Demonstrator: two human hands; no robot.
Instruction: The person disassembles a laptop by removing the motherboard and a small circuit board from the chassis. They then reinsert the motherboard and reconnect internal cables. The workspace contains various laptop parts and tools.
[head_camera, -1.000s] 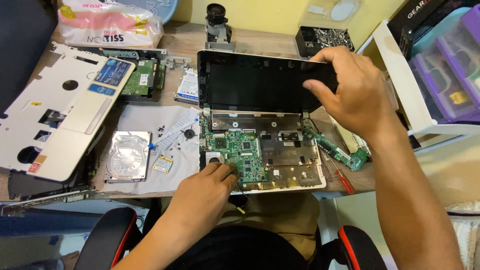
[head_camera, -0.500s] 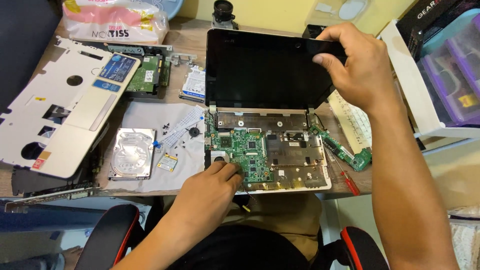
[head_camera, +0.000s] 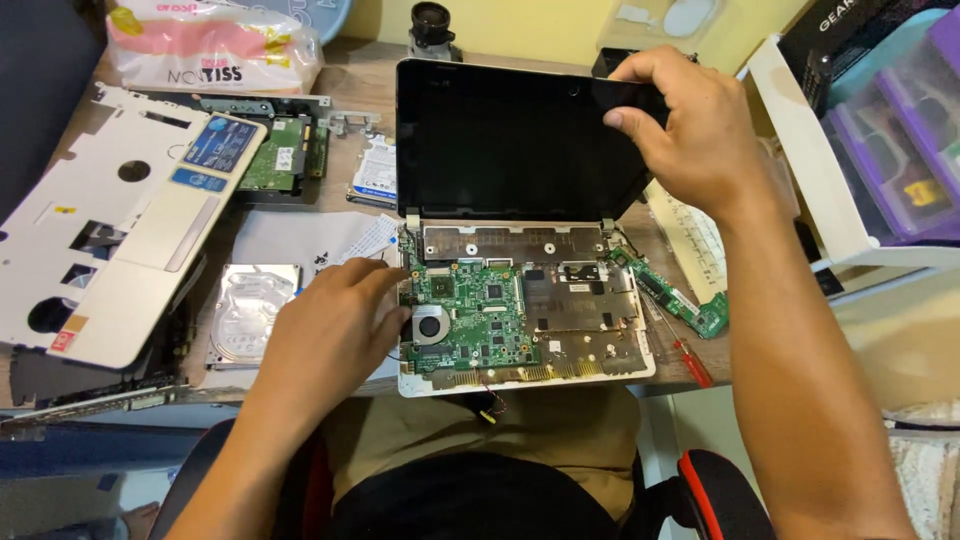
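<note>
my right hand (head_camera: 700, 130) grips the top right corner of the small opened laptop's black screen (head_camera: 510, 140), holding it upright. my left hand (head_camera: 335, 325), fingers loosely curled, rests on the left edge of its exposed green motherboard (head_camera: 480, 315). a bare silver hard drive (head_camera: 250, 310) lies just left.

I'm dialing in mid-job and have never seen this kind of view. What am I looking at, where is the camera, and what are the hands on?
The one picture comes from a camera on the person's head, looking down at a desk. No machine: two bare hands. The right hand grips the top right corner of the screen of a small opened laptop. The left hand rests at the left edge of its bare green circuit board. To the left lie a silver hard drive and a white laptop cover; to the right, a red-handled screwdriver.
</note>
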